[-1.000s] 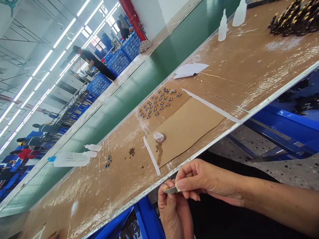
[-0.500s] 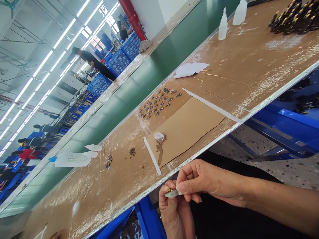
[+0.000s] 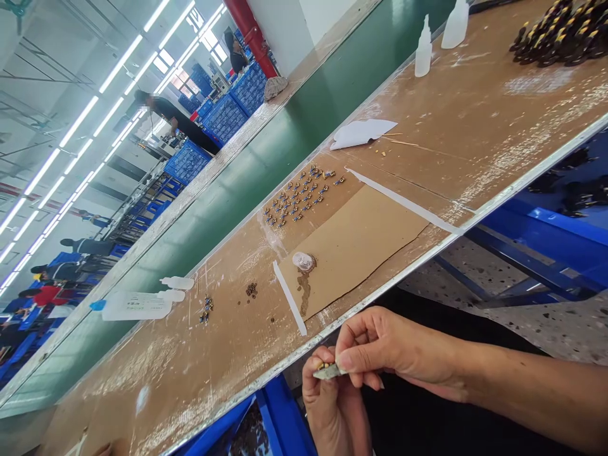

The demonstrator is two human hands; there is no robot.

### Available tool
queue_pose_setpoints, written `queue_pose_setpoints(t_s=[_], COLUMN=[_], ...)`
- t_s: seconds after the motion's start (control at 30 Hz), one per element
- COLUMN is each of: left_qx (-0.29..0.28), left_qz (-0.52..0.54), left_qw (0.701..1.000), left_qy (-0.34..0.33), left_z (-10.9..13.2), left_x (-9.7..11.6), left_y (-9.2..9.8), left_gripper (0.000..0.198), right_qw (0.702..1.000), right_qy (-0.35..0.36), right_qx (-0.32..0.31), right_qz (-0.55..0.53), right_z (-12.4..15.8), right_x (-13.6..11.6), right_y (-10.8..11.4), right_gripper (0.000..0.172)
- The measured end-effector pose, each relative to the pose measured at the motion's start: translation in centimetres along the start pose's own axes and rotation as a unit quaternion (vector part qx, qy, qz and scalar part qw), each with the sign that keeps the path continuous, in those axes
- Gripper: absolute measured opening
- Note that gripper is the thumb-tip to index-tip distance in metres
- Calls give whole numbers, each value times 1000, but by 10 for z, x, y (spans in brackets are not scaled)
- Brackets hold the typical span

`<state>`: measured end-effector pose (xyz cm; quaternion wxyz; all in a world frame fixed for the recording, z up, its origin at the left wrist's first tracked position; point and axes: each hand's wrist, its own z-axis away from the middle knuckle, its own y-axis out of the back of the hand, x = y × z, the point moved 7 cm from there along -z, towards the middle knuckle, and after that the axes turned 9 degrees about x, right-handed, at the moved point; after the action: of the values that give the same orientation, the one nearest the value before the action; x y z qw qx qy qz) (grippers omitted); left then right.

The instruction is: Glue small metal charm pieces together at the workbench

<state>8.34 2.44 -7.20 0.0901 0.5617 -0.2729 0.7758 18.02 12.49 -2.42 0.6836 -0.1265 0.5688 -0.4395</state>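
Just off the table's front edge, both hands meet low in the head view. My left hand (image 3: 335, 405), palm up, has its fingers closed round a small yellow-and-dark piece (image 3: 325, 365), mostly covered by the fingers. My right hand (image 3: 368, 345) pinches a flat, pointed grey-white strip (image 3: 327, 372), which lies against that piece. What the strip is made of I cannot tell. Beyond them a small clear cup (image 3: 303, 261) stands on a taped-down cardboard sheet (image 3: 365, 234), beside a wet stain. Rows of small blue-and-gold parts (image 3: 304, 193) lie behind the sheet.
Left along the table are tiny dark pieces (image 3: 251, 290), a few blue parts (image 3: 206, 310) and a large white bottle (image 3: 137, 306). White paper (image 3: 363, 133), a dropper bottle (image 3: 424, 50) and a dark pile (image 3: 560, 38) sit farther right. Blue bins (image 3: 555, 234) stand below the edge.
The view has shifted very slightly. Both hands keep nearly the same place and hold, with the strip tilted a little differently against the small piece.
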Motion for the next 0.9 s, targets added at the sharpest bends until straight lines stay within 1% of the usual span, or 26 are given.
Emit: queue_pose_setpoints(t_s=[0.13, 0.27, 0.4, 0.5, 0.63, 0.73, 0.9], left_qx=[8, 19, 28, 36, 65, 85, 123], left_qz=[2, -1, 1, 4, 21, 36, 78], left_qw=[1000, 999, 999, 999, 997, 995, 987], left_qy=[3, 26, 27, 33, 37, 40, 63], left_z=[-2, 1, 0, -1, 0, 2, 5], left_x=[2, 4, 7, 8, 8, 8, 5], left_y=[-4, -20, -31, -30, -25, -27, -31], left_gripper=[10, 9, 9, 12, 13, 12, 20], right_qw=[999, 996, 990, 990, 989, 988, 986], right_qy=[0, -9, -11, -14, -29, -40, -65], right_qx=[16, 17, 42, 41, 31, 32, 35], right_qz=[-31, -86, -131, -136, -141, -149, -147], right_z=[-3, -10, -20, -23, -25, -25, -23], right_x=[4, 8, 6, 5, 7, 8, 11], right_y=[0, 2, 11, 14, 15, 15, 13], right_gripper=[15, 19, 25, 25, 20, 16, 17])
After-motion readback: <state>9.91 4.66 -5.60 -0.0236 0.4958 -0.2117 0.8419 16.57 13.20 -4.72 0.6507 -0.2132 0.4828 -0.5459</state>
